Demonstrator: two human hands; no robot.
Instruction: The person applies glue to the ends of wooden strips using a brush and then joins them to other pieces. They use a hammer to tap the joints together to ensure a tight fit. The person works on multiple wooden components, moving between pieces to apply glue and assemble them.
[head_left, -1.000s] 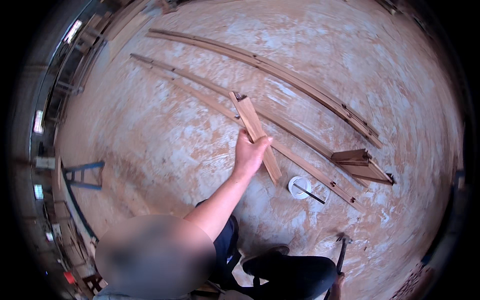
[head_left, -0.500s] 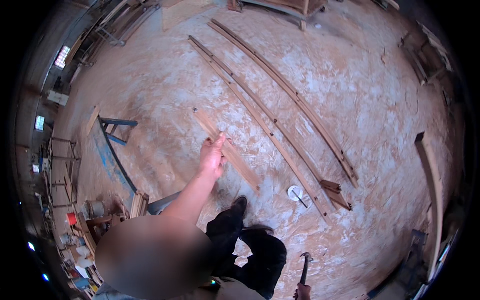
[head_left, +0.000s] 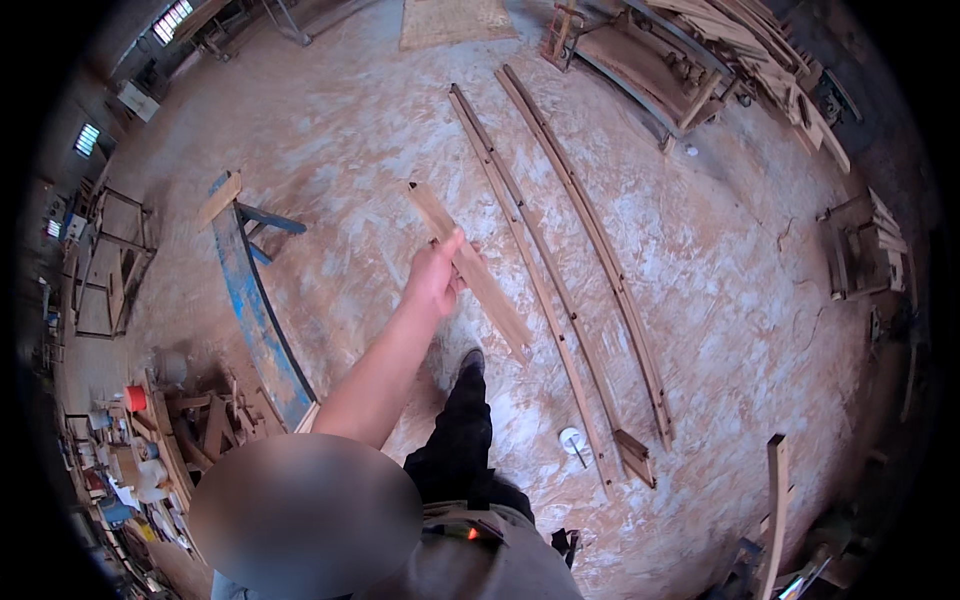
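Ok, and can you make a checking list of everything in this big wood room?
Surface: dusty floor, pale with sawdust smears.
Job's things: flat wooden slat, held off the floor at an angle.
Clutter: two long curved wooden strips lying side by side; small wood blocks at their near end; a white round lid-like thing; a blue trestle.
Grippers: left hand closed around the slat near its middle; right hand not in view.
Cables: a thin dark line on the floor at the right, perhaps a cord; cannot tell.
Surroundings: stacked timber at the top right; a cluttered bench with pots at the lower left.
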